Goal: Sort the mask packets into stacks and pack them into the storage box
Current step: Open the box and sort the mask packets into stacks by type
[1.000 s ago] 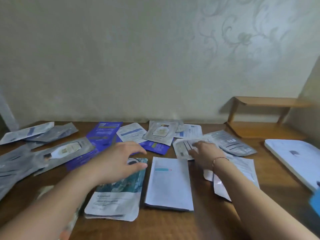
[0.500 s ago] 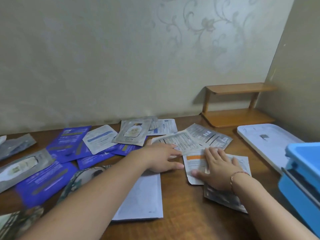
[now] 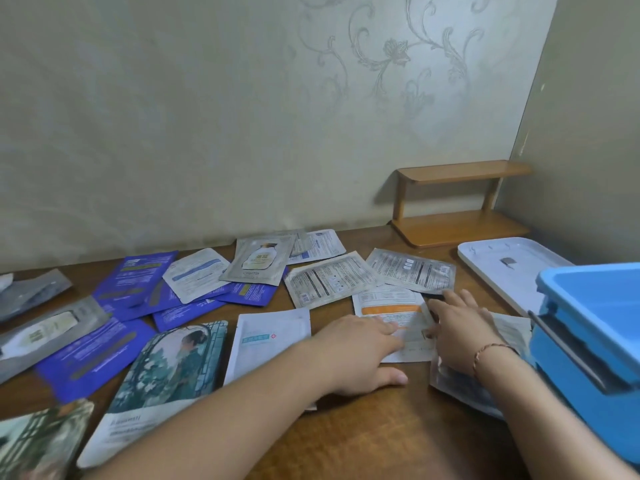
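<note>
Both the left hand [image 3: 360,355] and right hand [image 3: 460,336] lie flat, fingers straight and slightly apart, on the orange-banded packet [image 3: 391,308] mid-tabletop, seemingly to pin and slide it, the blue storage box [image 3: 595,327] waiting just right

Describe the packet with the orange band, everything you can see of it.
The orange-band packet is a flat white sachet, back side up, with small print above and below an orange stripe. It looks like thin foil or plastic, slightly creased. It lies flat on the wooden table, its far edge tucked under two grey printed packets. The left hand rests straight fingers on its near half; the right hand presses its right edge.
</note>
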`<act>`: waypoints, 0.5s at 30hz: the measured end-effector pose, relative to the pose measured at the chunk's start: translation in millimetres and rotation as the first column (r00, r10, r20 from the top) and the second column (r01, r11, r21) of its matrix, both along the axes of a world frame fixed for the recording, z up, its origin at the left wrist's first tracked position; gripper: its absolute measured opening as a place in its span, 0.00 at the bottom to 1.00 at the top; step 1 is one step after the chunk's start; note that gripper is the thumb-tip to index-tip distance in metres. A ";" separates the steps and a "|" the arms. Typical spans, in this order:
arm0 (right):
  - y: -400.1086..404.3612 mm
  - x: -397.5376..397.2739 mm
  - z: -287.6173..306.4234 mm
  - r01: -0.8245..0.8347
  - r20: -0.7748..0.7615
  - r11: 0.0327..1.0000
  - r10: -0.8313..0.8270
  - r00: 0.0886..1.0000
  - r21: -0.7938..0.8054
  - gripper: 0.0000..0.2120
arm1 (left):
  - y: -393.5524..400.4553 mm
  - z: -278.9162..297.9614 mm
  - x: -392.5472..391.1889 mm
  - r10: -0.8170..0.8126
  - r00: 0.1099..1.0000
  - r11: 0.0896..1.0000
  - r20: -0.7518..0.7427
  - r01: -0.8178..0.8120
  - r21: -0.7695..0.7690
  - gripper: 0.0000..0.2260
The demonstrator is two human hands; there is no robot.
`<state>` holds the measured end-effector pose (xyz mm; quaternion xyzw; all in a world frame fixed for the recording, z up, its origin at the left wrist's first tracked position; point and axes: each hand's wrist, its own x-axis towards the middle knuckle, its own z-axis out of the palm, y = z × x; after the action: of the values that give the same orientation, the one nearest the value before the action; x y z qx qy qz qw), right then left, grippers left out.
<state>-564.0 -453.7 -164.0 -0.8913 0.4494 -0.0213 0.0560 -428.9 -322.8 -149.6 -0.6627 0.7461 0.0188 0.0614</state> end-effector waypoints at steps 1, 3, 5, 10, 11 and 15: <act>1.7 -1.7 3.1 -0.019 0.032 1.000 0.019 0.999 0.007 0.17 | 9.2 2.6 -4.9 -0.019 1.000 1.000 0.016 0.019 -0.015 0.27; 5.7 -4.6 8.6 -0.063 0.107 0.997 0.059 0.993 0.033 0.20 | 34.7 7.9 -17.3 -0.056 0.997 0.998 0.044 0.057 -0.027 0.27; 11.7 -7.0 12.2 -0.135 0.164 0.990 0.127 0.978 0.040 0.25 | 65.3 4.4 -30.0 -0.099 0.994 0.994 0.053 0.101 -0.039 0.27; 38.1 -8.6 9.5 -0.428 0.187 0.903 0.413 0.891 0.043 0.17 | 130.2 -28.1 -43.5 -0.201 0.975 0.944 0.093 0.218 -0.245 0.15; 43.6 -8.3 7.7 -0.456 0.168 0.888 0.443 0.881 0.051 0.16 | 138.0 -32.0 -46.5 -0.223 0.966 0.930 0.130 0.251 -0.268 0.12; 61.4 -6.5 6.3 -0.499 0.193 0.866 0.497 0.846 -0.041 0.11 | 153.7 -32.0 -53.5 -0.232 0.954 0.889 0.188 0.286 -0.356 0.10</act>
<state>-570.5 -392.3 -157.8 -0.9703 0.1954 -0.0918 0.1090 -482.4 -169.0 -181.6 -0.5560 0.8111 -0.1809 -0.0137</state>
